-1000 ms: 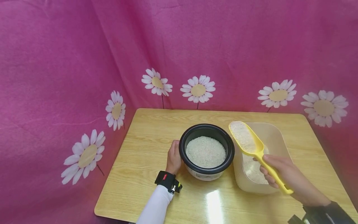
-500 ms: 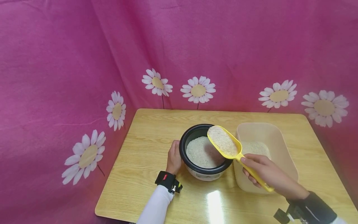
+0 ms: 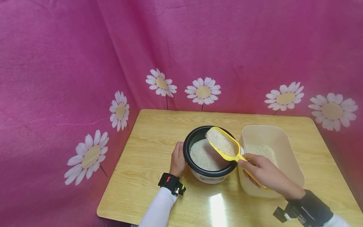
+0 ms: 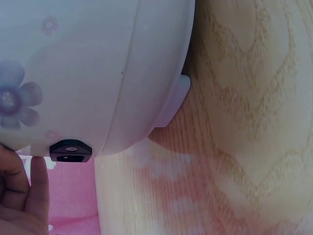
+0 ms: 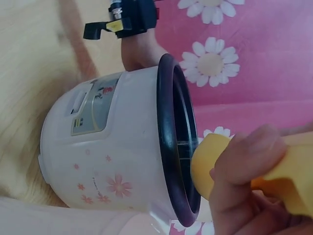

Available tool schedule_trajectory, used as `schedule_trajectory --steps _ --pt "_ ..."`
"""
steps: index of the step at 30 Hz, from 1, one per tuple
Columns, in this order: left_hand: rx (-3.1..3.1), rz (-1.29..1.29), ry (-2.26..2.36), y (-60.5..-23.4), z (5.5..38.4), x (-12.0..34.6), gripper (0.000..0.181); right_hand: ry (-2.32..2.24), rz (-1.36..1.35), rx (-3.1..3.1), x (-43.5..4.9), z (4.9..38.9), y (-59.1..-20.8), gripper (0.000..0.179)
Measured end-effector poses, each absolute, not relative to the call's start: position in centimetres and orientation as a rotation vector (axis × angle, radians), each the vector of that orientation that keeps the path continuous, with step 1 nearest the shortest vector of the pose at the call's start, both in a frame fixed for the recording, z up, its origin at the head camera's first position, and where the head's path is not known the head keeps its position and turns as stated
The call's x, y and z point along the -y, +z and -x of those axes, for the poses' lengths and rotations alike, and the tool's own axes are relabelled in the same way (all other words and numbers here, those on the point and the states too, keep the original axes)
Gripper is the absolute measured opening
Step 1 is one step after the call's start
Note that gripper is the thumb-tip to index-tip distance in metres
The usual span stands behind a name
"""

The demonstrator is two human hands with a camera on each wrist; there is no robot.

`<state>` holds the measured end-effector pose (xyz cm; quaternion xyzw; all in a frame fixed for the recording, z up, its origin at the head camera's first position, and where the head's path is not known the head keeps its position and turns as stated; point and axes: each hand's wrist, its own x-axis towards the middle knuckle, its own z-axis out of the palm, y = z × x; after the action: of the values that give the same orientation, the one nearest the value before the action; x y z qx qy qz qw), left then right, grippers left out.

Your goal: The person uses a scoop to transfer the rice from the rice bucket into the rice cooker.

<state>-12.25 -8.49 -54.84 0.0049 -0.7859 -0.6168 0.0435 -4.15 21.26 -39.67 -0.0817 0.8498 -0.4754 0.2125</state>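
Moved left since the first earlier frame: yellow scoop (image 3: 237,157), from above the left side of the tan bin (image 3: 285,148) to over the right half of the rice cooker (image 3: 210,173); only slightly further in than half a second ago. No clear shift of cooker or bin. Gripped by the handle in the right hand (image 3: 262,171), with fingers curled round. Braced against the cooker's left flank: left hand (image 3: 177,160), touching the shell, not wrapped round anything. Reads as the transfer step, at or just before tip-out. No telling from these views about falling grains. Calls for a wrist roll next, with the lip low and well inside the black rim, slow enough to avoid spillage. On looks: long, shallow, bright yellow, loaded with a mounded heap of white rice (image 3: 222,143) right up to the lip, pointing toward the far left. Seen from the right wrist: yellow underside close by the cooker's rim; can't tell if touching. Inside the cooker: a broad pale bed of rice, below the rim, partly shaded. In the bin, to the right on the wood table (image 3: 147,142): more grains across the bottom.
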Motion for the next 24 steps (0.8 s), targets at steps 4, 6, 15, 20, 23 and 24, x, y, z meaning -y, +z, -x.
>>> schedule_trajectory --steps 4,6,15,20,23,24 --pt "2.393 -0.009 -1.904 -54.91 12.31 8.5 0.043 -1.273 0.236 -2.417 -20.99 4.31 -39.83 0.029" --pt "2.395 -0.007 -1.912 -54.97 12.32 8.52 0.043 -1.244 0.233 -2.446 -20.89 4.41 -39.84 0.028" --pt "2.396 -0.027 -1.9 -54.93 12.19 8.45 0.038 -1.129 0.239 -2.548 -20.75 4.82 -39.68 0.022" --pt "2.413 -0.011 -1.885 -55.0 12.21 8.56 0.039 -1.048 0.283 -2.628 -20.66 4.98 -39.67 0.02" --pt "2.42 -0.01 -1.876 -54.96 12.22 8.61 0.04 -1.013 0.311 -2.664 -20.67 5.06 -39.71 0.021" --pt "2.421 -0.012 -1.875 -54.94 12.22 8.63 0.04 -1.005 0.318 -2.673 -20.68 5.09 -39.73 0.021"
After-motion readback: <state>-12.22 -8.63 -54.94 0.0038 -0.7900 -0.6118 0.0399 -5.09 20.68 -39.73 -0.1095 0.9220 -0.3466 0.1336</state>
